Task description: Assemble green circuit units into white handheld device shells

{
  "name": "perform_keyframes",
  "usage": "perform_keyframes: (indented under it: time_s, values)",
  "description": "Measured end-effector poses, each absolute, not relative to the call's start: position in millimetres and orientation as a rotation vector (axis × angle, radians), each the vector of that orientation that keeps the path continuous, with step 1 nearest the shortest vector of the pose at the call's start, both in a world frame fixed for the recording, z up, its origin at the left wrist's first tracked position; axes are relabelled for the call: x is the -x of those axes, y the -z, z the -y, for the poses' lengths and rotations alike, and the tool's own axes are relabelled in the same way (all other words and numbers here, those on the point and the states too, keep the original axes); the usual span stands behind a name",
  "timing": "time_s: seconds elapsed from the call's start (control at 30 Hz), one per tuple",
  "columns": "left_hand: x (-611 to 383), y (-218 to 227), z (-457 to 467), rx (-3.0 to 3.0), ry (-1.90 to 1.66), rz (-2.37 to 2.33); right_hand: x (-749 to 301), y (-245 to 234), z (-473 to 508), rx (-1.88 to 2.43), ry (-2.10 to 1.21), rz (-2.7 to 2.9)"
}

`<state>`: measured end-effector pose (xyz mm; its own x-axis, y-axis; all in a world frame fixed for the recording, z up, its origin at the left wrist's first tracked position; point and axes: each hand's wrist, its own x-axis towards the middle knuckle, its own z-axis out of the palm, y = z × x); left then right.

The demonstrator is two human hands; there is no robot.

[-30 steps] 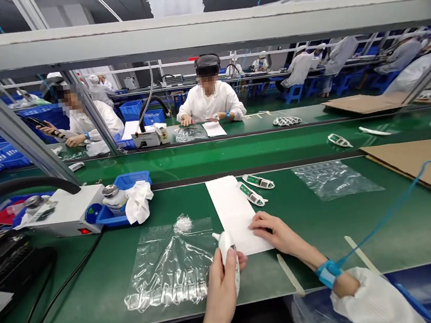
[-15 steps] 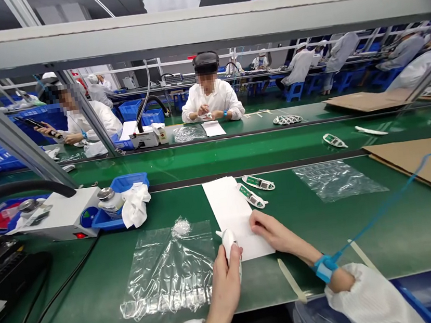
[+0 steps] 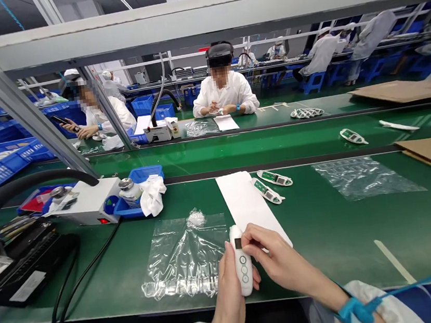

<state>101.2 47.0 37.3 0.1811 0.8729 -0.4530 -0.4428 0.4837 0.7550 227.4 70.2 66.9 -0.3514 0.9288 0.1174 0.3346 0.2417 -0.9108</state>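
My left hand (image 3: 227, 286) is wrapped round a white handheld device (image 3: 244, 281), with its front turned up to show a small dark screen and three round buttons. The fingers of my right hand (image 3: 278, 258) are pinched together at the screen's right edge; anything between them is too small or hidden to make out. Under and beyond the hands lies a sheet of white paper (image 3: 239, 195). Two open white housings with green circuit boards, a nearer one (image 3: 268, 191) and a farther one (image 3: 275, 177), rest at the paper's right edge.
Left of my hands lies a clear plastic bag (image 3: 183, 254), with another plastic sheet (image 3: 366, 177) to the right. A grey box (image 3: 87, 201) and a blue tray (image 3: 127, 209) stand at the left. A blue wrist cord (image 3: 422, 280) trails right. A co-worker (image 3: 224, 89) sits opposite.
The device has turned so its screen and buttons face me. My right hand has come left from the paper to the device's screen. The view has shifted.
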Motion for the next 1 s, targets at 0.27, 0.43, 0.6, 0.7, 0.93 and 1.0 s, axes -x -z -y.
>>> perform_keyframes:
  time_s: [0.27, 0.43, 0.6, 0.7, 0.93, 1.0]
  values:
    - [-93, -32, -43, -0.509, -1.007, -1.014, -216, -58, -75, 1.224, -1.009, 1.820]
    - [-92, -28, -42, -0.506, -1.009, -0.998, -215, -54, -75, 1.232, -1.019, 1.808]
    - [-91, -24, -41, -0.537, -1.023, -0.982, -215, -52, -76, 1.233, -0.993, 1.816]
    - [-91, -27, -40, -0.578, -1.022, -1.003, -213, -53, -74, 1.239, -0.953, 1.822]
    - [-92, -29, -40, -0.855, -1.048, -1.156, -207, -33, -71, 1.193, -1.308, 1.491]
    - [-90, -27, -40, -0.832, -1.051, -1.172, -206, -29, -70, 1.140, -1.344, 1.395]
